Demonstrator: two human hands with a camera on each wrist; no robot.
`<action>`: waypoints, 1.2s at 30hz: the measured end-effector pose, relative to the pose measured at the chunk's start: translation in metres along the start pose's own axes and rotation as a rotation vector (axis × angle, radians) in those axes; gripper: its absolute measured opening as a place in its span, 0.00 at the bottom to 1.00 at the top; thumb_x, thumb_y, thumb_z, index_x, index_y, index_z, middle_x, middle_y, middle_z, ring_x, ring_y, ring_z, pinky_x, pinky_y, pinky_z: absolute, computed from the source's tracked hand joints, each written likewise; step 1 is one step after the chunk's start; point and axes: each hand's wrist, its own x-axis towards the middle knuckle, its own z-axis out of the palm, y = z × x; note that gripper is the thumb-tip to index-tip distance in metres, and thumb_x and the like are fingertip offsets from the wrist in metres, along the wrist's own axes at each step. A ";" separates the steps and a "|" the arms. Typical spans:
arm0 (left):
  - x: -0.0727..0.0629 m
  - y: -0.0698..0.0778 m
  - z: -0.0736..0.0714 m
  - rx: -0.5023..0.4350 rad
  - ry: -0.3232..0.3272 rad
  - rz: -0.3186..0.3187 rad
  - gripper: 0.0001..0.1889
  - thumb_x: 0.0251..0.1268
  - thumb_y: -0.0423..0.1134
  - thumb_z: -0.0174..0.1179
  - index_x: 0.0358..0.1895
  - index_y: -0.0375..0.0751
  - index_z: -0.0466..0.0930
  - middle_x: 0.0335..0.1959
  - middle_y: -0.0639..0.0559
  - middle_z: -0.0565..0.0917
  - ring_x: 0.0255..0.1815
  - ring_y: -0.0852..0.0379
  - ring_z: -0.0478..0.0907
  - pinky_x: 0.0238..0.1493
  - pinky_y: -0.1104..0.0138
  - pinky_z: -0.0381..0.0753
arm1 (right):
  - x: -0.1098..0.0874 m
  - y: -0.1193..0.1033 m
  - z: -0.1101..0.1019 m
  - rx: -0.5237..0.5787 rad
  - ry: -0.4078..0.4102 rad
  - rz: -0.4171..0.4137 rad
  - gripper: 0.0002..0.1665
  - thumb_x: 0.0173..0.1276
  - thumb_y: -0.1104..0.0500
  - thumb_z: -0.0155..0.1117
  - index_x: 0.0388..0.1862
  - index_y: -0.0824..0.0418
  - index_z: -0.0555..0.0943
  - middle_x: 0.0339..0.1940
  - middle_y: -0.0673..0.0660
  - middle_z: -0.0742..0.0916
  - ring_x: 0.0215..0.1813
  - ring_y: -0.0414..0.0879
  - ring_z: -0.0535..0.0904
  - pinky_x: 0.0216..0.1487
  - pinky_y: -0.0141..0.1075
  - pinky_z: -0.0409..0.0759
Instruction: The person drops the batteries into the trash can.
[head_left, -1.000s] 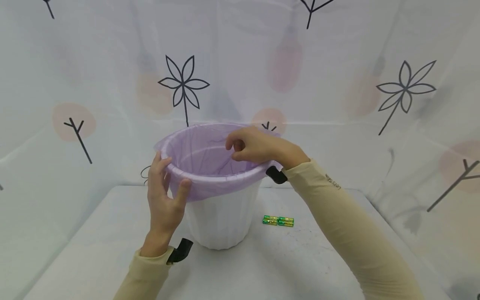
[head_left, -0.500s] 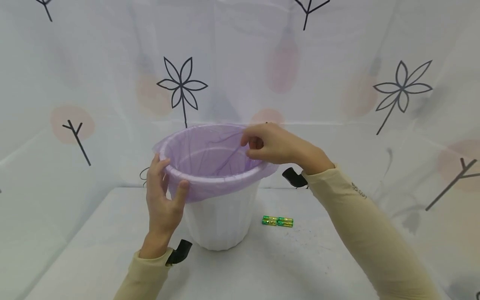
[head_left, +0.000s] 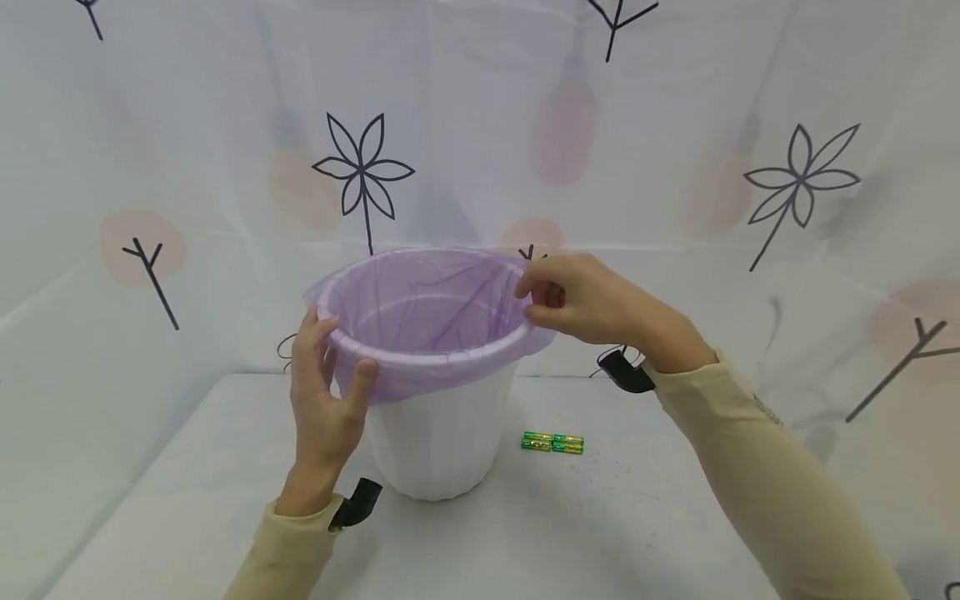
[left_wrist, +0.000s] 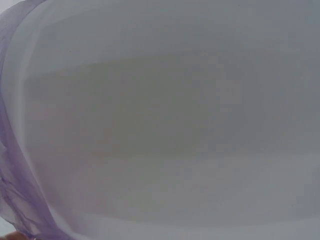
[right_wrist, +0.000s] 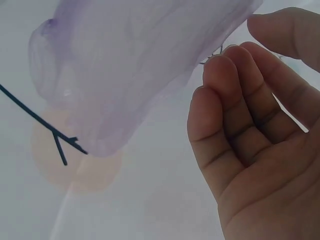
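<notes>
A white trash can (head_left: 438, 446) stands on the table, its mouth covered by a translucent purple bin liner (head_left: 431, 379) folded over the rim. At the left, my left hand (head_left: 330, 412) grips the rim, fingertips over the top and thumb against the liner outside. My right hand (head_left: 592, 304) is at the right edge of the rim, fingers loosely bent with nothing visible held in them. In the right wrist view, the thumb (right_wrist: 287, 37) lies close to the liner's edge; contact is unclear. The left wrist view mostly shows the can's wall (left_wrist: 165, 125).
Several green and gold batteries (head_left: 552, 442) lie side by side on the white table (head_left: 600, 533), right of the can. A white curtain (head_left: 465, 125) with flower and twig prints hangs behind and at both sides.
My right hand has moved right, from above the can's opening to its right rim. The left hand keeps its grip, and the can and batteries stay put.
</notes>
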 end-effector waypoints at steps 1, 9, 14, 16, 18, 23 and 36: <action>0.000 0.000 0.000 0.001 -0.001 -0.002 0.29 0.64 0.42 0.59 0.59 0.23 0.63 0.70 0.27 0.56 0.70 0.34 0.57 0.62 0.37 0.62 | -0.003 0.001 0.000 0.002 0.001 0.009 0.08 0.61 0.64 0.63 0.40 0.57 0.82 0.27 0.48 0.80 0.31 0.42 0.74 0.34 0.35 0.77; -0.001 0.000 -0.001 0.000 -0.008 -0.015 0.30 0.64 0.43 0.60 0.60 0.24 0.63 0.70 0.28 0.55 0.70 0.35 0.56 0.63 0.36 0.60 | -0.024 0.009 0.006 0.007 0.006 0.015 0.08 0.62 0.64 0.64 0.41 0.57 0.82 0.26 0.47 0.80 0.32 0.40 0.75 0.35 0.34 0.77; -0.001 0.000 0.000 0.001 -0.007 -0.014 0.30 0.64 0.43 0.59 0.60 0.24 0.63 0.70 0.28 0.55 0.70 0.35 0.56 0.63 0.36 0.60 | -0.038 0.014 0.012 -0.008 0.042 -0.010 0.11 0.62 0.66 0.64 0.43 0.59 0.81 0.27 0.45 0.79 0.32 0.38 0.74 0.35 0.34 0.77; -0.001 0.000 0.000 0.004 -0.007 -0.011 0.30 0.64 0.44 0.59 0.60 0.24 0.63 0.70 0.28 0.55 0.70 0.35 0.56 0.63 0.36 0.60 | -0.044 0.017 0.014 0.002 0.062 -0.012 0.11 0.61 0.66 0.65 0.43 0.60 0.81 0.27 0.45 0.79 0.32 0.38 0.74 0.35 0.33 0.77; -0.001 0.000 0.000 0.007 -0.006 -0.009 0.30 0.64 0.45 0.59 0.60 0.24 0.63 0.70 0.29 0.56 0.70 0.35 0.56 0.63 0.36 0.60 | -0.050 0.020 0.018 0.013 0.075 -0.010 0.11 0.61 0.67 0.65 0.43 0.59 0.81 0.27 0.44 0.79 0.32 0.37 0.74 0.35 0.31 0.77; -0.001 0.000 0.000 0.008 -0.004 0.003 0.29 0.64 0.42 0.59 0.60 0.24 0.63 0.70 0.28 0.56 0.70 0.35 0.56 0.62 0.36 0.60 | -0.062 0.028 0.028 0.013 0.079 -0.010 0.10 0.61 0.66 0.66 0.41 0.56 0.81 0.27 0.43 0.78 0.32 0.37 0.74 0.34 0.31 0.77; 0.000 -0.001 0.000 0.002 -0.003 0.004 0.29 0.63 0.41 0.60 0.59 0.23 0.63 0.70 0.27 0.56 0.70 0.34 0.57 0.62 0.37 0.60 | -0.087 0.046 0.059 0.030 0.060 0.039 0.11 0.60 0.65 0.67 0.41 0.56 0.81 0.28 0.41 0.78 0.32 0.36 0.73 0.34 0.30 0.76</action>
